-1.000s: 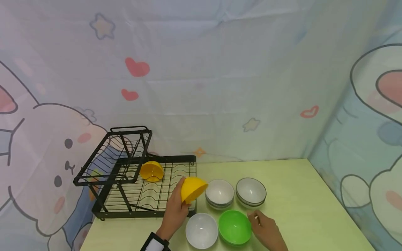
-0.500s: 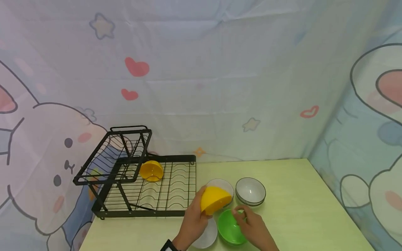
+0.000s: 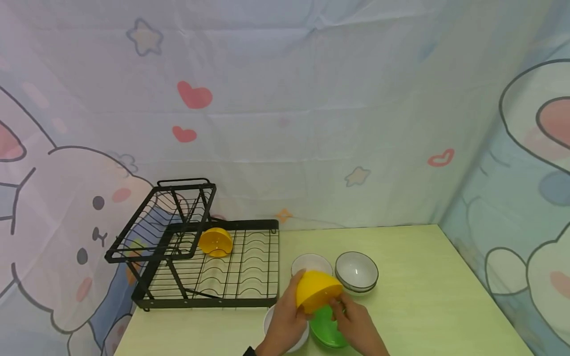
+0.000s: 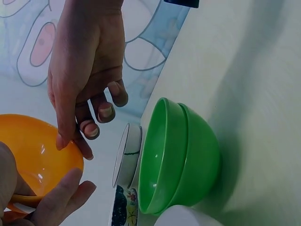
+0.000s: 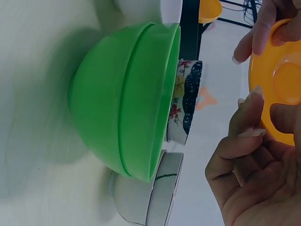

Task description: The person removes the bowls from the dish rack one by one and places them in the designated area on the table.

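Observation:
A yellow bowl (image 3: 318,289), tilted with its outside facing up, is held above the table in front of me. My left hand (image 3: 285,321) grips its left side, thumb and fingers across the rim. At the opposite rim, my right hand (image 3: 357,326) pinches the edge; the right wrist view has its thumb on the inner face of the yellow bowl (image 5: 270,115). Below the hands stand two nested green bowls (image 4: 188,157), partly covered in the head view. A white bowl (image 3: 269,320) beside them is mostly hidden behind my left hand.
A black two-tier dish rack (image 3: 205,303) stands at the left, with another yellow bowl (image 3: 215,242) tilted on its lower tier. Behind the green bowls are two stacks of white bowls, the right stack (image 3: 356,271) and the left stack (image 3: 311,263). A printed curtain (image 3: 285,123) closes off the back.
My left hand has carried the yellow bowl rightward from beside the rack to above the green bowls. My right hand has moved left from the green bowl's rim and now pinches the yellow bowl.

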{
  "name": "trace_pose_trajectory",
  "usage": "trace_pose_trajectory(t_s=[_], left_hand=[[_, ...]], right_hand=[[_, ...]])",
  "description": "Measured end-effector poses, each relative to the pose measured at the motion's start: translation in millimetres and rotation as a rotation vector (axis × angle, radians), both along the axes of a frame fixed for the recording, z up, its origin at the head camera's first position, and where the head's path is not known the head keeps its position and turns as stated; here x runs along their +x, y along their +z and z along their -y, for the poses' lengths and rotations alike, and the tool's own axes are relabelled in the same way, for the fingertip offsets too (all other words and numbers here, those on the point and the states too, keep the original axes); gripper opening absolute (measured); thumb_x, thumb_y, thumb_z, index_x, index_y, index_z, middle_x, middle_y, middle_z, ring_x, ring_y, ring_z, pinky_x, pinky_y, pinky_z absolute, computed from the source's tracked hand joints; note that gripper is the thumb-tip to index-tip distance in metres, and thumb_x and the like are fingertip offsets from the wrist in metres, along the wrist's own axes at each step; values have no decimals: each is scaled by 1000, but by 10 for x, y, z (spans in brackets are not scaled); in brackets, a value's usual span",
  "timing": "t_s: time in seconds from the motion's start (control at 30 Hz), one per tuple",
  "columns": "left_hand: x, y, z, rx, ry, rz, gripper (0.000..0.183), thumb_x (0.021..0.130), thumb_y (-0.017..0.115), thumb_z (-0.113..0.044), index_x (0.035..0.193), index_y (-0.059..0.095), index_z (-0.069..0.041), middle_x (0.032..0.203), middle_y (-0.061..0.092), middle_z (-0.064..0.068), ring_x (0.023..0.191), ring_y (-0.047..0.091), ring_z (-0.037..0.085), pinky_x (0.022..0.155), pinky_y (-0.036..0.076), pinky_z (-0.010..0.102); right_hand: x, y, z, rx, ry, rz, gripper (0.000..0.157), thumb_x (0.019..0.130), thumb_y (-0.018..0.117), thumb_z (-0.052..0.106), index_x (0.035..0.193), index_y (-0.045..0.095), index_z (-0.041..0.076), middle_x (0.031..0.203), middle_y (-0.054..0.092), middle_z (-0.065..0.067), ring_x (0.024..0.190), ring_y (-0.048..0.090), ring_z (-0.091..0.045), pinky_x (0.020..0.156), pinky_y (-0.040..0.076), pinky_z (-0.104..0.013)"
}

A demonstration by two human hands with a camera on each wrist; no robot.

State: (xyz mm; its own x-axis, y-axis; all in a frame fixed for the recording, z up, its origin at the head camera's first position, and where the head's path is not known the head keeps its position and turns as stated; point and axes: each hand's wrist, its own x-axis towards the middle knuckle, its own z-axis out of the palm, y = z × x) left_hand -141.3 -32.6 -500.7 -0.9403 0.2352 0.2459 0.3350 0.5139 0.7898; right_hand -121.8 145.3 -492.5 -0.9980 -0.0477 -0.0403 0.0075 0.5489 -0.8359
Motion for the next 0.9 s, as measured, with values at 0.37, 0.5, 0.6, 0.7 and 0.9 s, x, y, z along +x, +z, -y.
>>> trace_pose_trajectory(t_s=[0.37,0.5,0.6,0.7,0.9], left_hand=[[46,-29,-58,53,-34,28,90,80,71,4,153,29,-26,130,63,4,108,62,15,98,52,39],[56,-39,-71,69,-65,31,86,82,67,6,153,28,-23,126,64,8,105,64,16,92,54,34],[68,-27,-73,74,-87,51,85,84,63,7,154,27,-24,126,63,10,104,64,17,92,55,32],[75,-23,-64,76,-101,68,85,85,62,6,154,25,-26,127,63,13,103,65,16,89,55,29],[70,-42,-38,134,-161,119,73,94,57,-4,155,23,-25,128,60,23,82,66,5,74,55,20]], right_hand=[[3,-18,42,-5,-48,19,19,105,46,20,96,58,8,78,61,-3,60,50,-10,55,44,-22],[8,-37,34,1,-66,2,21,106,46,21,94,58,8,77,61,-2,59,50,-9,54,43,-22],[15,-48,27,9,-83,2,22,106,46,22,94,58,8,76,60,-1,59,50,-8,53,43,-22],[19,-56,18,13,-92,4,24,106,46,25,94,59,9,74,59,1,59,51,-8,53,44,-22],[24,-43,-35,28,-116,6,25,106,46,22,91,60,7,73,59,0,59,51,-8,54,44,-22]])
